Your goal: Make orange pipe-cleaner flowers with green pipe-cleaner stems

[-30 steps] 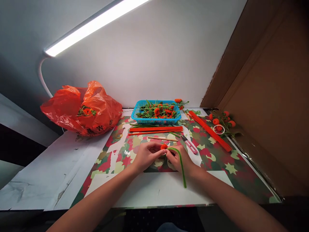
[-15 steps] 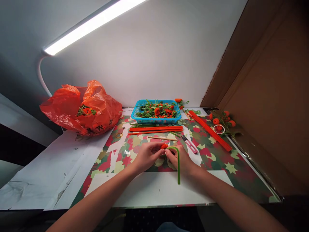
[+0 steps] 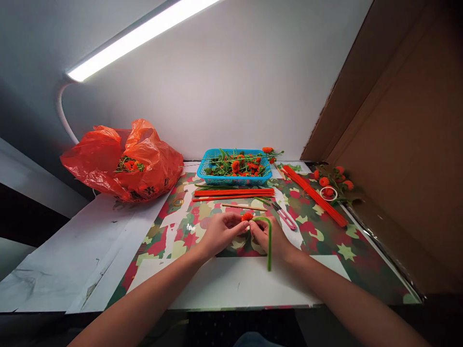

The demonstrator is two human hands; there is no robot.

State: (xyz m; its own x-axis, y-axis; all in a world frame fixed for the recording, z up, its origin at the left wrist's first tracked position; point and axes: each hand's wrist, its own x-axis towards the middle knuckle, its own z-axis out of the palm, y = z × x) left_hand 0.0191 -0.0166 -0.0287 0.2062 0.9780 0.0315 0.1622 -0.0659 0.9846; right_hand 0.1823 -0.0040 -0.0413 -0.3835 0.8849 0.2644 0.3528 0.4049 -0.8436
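Between thumb and fingers, my left hand (image 3: 220,233) pinches a small orange pipe-cleaner flower (image 3: 247,217). Close beside it, my right hand (image 3: 273,238) is closed on a green pipe cleaner (image 3: 269,246), whose free end bends over the hand and hangs down. The green piece meets the flower's underside near my fingertips; the exact join is hidden. Just beyond my hands lies a thin wooden stick (image 3: 244,207). Pink-handled thread snips (image 3: 285,217) rest to the right of my right hand.
A blue basket (image 3: 235,181) holds orange flowers with green stems. Orange pipe cleaners (image 3: 233,193) lie before it, and another orange bundle (image 3: 314,195) lies rightward. A red plastic bag (image 3: 155,168) stands left. Finished-looking flowers (image 3: 338,179) and a white ring (image 3: 328,193) sit near the cardboard wall (image 3: 398,120).
The orange flower shows more fully between my fingers. The hanging end of the green pipe cleaner has shifted slightly right and up. Both hands stay in nearly the same place.
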